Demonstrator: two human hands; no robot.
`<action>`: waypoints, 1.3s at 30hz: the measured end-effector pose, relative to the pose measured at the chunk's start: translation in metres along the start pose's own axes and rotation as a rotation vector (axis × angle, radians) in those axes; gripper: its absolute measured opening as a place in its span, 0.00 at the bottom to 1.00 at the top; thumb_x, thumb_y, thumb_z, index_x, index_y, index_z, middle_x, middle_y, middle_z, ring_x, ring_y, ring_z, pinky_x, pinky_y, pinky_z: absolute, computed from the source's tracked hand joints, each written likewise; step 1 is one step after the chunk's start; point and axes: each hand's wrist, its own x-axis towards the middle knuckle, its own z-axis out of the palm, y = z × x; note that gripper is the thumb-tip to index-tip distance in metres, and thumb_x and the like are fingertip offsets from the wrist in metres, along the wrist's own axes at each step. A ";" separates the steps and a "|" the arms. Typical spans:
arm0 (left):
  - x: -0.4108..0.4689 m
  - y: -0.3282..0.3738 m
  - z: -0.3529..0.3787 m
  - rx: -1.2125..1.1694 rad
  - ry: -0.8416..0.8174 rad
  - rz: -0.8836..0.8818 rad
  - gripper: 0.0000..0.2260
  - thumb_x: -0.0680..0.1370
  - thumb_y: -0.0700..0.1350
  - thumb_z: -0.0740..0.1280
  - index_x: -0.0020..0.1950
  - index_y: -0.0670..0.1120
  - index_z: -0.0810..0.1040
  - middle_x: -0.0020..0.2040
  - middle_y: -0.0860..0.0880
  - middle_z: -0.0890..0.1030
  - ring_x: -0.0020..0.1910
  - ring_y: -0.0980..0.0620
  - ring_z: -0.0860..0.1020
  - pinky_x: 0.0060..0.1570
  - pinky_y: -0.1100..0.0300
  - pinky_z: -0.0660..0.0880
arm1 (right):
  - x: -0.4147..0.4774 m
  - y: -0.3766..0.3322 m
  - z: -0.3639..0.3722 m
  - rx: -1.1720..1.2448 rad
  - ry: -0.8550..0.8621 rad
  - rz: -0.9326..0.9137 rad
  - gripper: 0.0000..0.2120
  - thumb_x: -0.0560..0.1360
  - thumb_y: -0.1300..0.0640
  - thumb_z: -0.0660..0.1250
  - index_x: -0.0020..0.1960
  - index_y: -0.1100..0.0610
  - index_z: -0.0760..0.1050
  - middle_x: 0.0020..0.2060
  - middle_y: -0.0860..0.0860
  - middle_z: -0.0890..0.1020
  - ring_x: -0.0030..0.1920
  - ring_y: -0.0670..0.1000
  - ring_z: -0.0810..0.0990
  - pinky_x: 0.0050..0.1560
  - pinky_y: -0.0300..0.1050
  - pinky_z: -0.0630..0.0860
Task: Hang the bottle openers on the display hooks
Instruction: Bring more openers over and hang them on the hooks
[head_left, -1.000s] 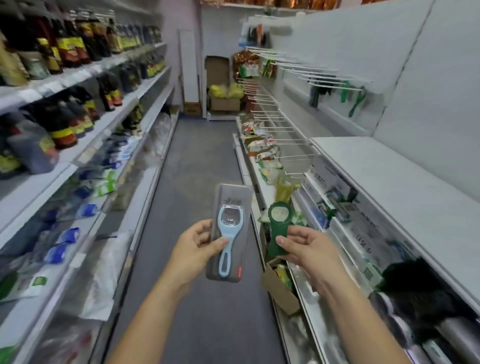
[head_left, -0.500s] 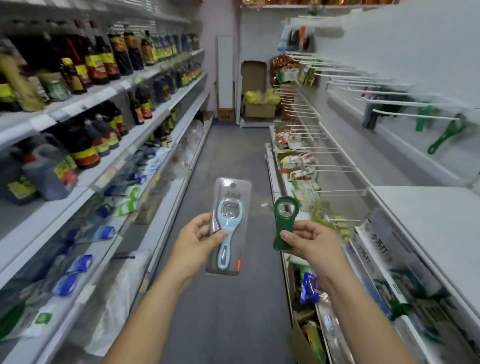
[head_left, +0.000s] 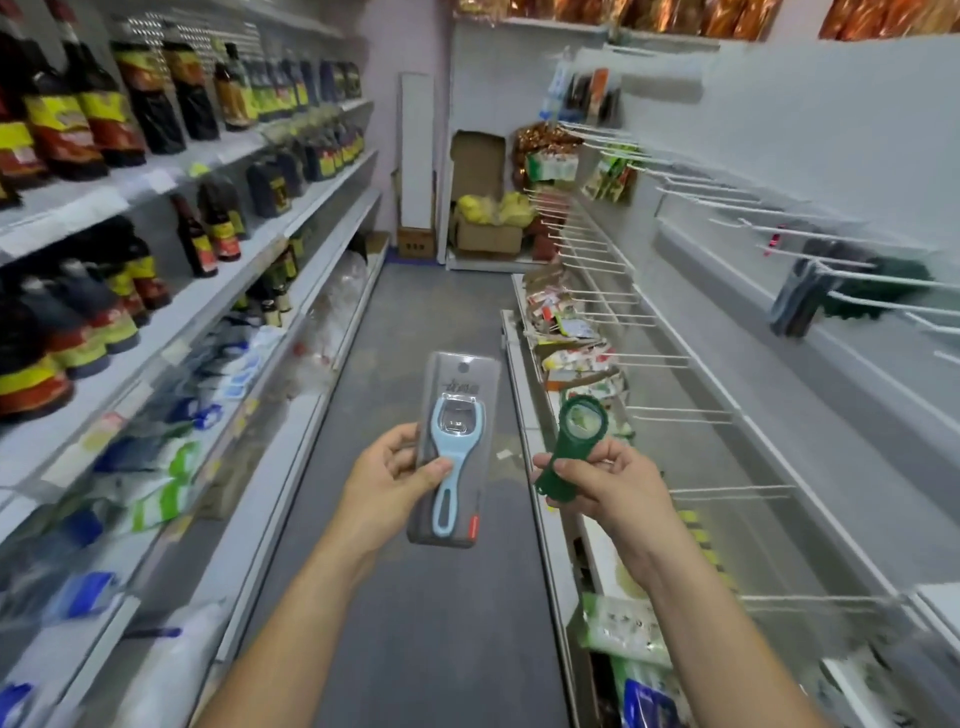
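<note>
Since a second ago both hands have lifted and the view has swung up toward the hooks (head_left: 852, 278) on the right wall. Left hand (head_left: 387, 480) clamps the packaged blue opener (head_left: 454, 447); right hand (head_left: 605, 486) pinches the bare green opener (head_left: 571, 447) by its handle. That light pinch could slip while threading its ring onto a thin hook. Far down the aisle, an open cardboard box (head_left: 488, 236) holds yellow bags.

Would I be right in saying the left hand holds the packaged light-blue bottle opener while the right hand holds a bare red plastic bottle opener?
Not quite: the bare plastic bottle opener in the right hand is dark green, not red, as the head view shows. The rest stands: the left hand holds the packaged light-blue bottle opener.
</note>
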 end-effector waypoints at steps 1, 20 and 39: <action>0.019 0.001 0.001 -0.001 -0.009 0.001 0.14 0.75 0.32 0.71 0.58 0.46 0.78 0.46 0.48 0.87 0.44 0.53 0.85 0.45 0.63 0.81 | 0.017 -0.003 0.002 0.018 -0.003 -0.001 0.15 0.74 0.73 0.67 0.40 0.58 0.67 0.46 0.64 0.86 0.48 0.62 0.87 0.46 0.54 0.83; 0.383 0.017 0.114 0.070 -0.195 0.008 0.15 0.74 0.32 0.71 0.59 0.42 0.77 0.49 0.43 0.86 0.46 0.49 0.84 0.46 0.61 0.82 | 0.355 -0.050 -0.040 0.237 0.144 -0.134 0.09 0.74 0.71 0.68 0.49 0.61 0.83 0.40 0.58 0.86 0.35 0.52 0.85 0.35 0.40 0.81; 0.618 -0.025 0.274 0.063 -1.065 -0.120 0.16 0.75 0.35 0.72 0.61 0.45 0.78 0.53 0.45 0.86 0.52 0.46 0.85 0.51 0.52 0.81 | 0.444 -0.044 -0.081 0.212 1.043 -0.063 0.11 0.71 0.73 0.72 0.52 0.65 0.80 0.43 0.60 0.85 0.33 0.48 0.84 0.30 0.33 0.75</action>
